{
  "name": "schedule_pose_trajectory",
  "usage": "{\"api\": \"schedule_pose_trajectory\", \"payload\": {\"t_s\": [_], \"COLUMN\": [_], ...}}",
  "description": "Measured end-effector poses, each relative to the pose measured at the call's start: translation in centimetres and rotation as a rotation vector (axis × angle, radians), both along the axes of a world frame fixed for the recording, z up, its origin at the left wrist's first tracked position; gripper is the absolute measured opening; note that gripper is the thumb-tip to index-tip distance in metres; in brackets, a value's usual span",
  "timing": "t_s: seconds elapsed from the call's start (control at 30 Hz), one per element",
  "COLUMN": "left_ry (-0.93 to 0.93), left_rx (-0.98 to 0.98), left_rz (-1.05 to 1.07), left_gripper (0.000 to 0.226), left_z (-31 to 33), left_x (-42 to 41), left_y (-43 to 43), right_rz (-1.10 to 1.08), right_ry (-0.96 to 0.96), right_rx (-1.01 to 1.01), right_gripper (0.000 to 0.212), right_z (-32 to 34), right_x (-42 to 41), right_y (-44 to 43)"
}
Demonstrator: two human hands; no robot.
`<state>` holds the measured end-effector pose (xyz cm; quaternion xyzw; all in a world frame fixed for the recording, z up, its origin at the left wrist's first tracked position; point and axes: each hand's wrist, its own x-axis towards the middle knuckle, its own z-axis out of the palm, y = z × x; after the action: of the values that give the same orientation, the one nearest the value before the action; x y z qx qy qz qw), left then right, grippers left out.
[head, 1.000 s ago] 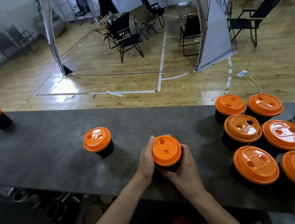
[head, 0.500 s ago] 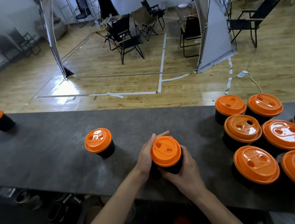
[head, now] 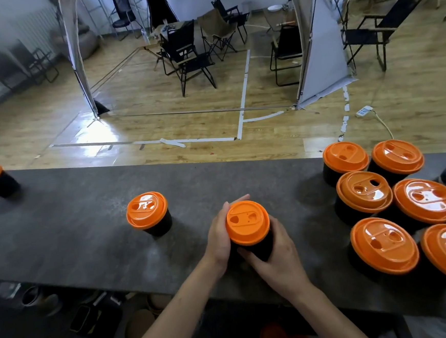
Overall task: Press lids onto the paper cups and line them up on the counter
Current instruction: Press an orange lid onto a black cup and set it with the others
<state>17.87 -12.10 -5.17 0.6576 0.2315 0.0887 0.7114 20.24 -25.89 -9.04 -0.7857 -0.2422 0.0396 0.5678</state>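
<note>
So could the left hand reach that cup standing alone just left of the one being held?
Probably yes. Only bare counter lies between the left hand and that lone cup, with nothing in the way. The left hand would first have to let go of the held cup.

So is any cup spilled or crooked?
Nothing stands out: no spills on the counter, and all lids are on. The cup held by the left hand and right hand may lean slightly, but I cannot tell.

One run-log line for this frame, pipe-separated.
cup: lid on | left hand: grips cup side | right hand: grips cup side | counter: two lidded cups left, six clustered right
</note>
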Motion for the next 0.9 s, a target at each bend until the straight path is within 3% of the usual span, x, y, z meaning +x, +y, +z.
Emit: {"api": "schedule_pose_trajectory", "payload": {"t_s": [0.1,0.23,0.4,0.57,0.77,0.9], "left_ry": [-0.014,0.007,-0.043,-0.05,-0.106,-0.06], "left_rx": [-0.03,-0.081,-0.011,0.014,0.087,0.081], "left_rz": [0.06,-0.025,0.013,-0.018,0.044,-0.004], "left_gripper": [0.052,0.055,0.056,0.053,0.055,0.05], "left_z": [-0.4,0.1,-0.6,-0.2,-1.0,-0.6], "left_x": [-0.3,0.0,-0.3,0.1,-0.9,-0.7], "left_y": [-0.8,0.1,-0.4,0.1,-0.5,0.1], "right_rz": [-0.031,-0.027,-0.008,-0.036,0.029,-0.04], "right_ry": [0.019,0.036,0.019,0.039,0.026,0.037], "right_rx": [0.032,0.04,0.032,0.019,0.009,0.04], "right_gripper": [0.079,0.081,0.087,0.08,0.103,0.08], "right_z": [0.2,0.2,0.4,0.2,0.2,0.5], "right_x": [-0.1,-0.1,-0.3,-0.1,-0.3,-0.3], "right_y": [0.2,-0.1,0.2,0.0,-0.1,0.0]}}
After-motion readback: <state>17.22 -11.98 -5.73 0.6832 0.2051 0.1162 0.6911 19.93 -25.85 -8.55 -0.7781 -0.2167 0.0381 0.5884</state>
